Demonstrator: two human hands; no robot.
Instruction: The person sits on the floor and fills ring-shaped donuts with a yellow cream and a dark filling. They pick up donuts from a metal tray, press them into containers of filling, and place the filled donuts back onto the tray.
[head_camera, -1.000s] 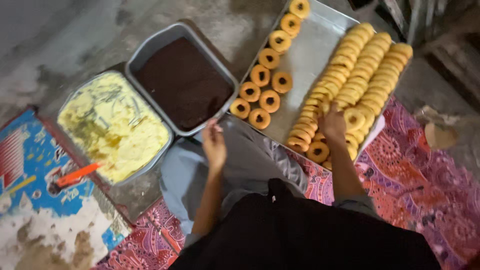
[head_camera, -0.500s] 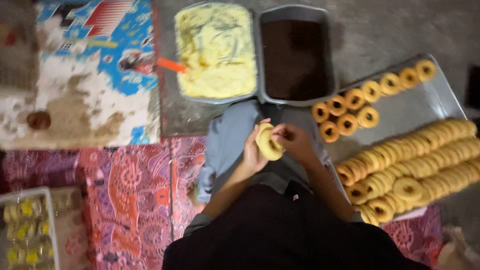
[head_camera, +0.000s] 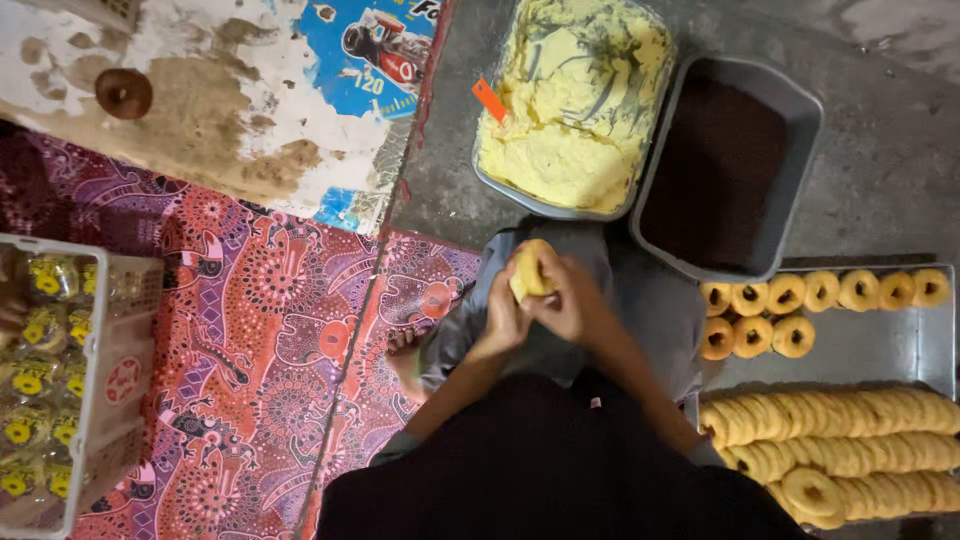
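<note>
Seen from above: both hands together over the lap, pressing one pale yellow dough piece (head_camera: 529, 270). Left hand (head_camera: 503, 318) cupped under and beside it, fingers curled closed against the dough; right hand (head_camera: 568, 300) wrapped over its other side, fingers likewise closed on it. Most of the dough piece hidden by the fingers, so shape hard to make out. Just beyond the hands, on the concrete floor (head_camera: 880, 150), a grey tub of yellow batter (head_camera: 570, 110) with an orange scraper handle (head_camera: 489, 100) poking from its rim, and beside it, touching, a grey tub of dark brown filling (head_camera: 715, 170). To the right, a metal tray (head_camera: 870, 345) carrying ring-shaped pastries (head_camera: 785, 310), loose at top, packed in rows lower down, cut off by the frame edge. Dark clothing filling the bottom centre, covering forearms and part of the tray. On the patterned red mat (head_camera: 260, 330), a bare foot (head_camera: 405, 355) peeking out. At far left, a white crate (head_camera: 115, 385) of wrapped yellow items, partly out of frame and blurred.
</note>
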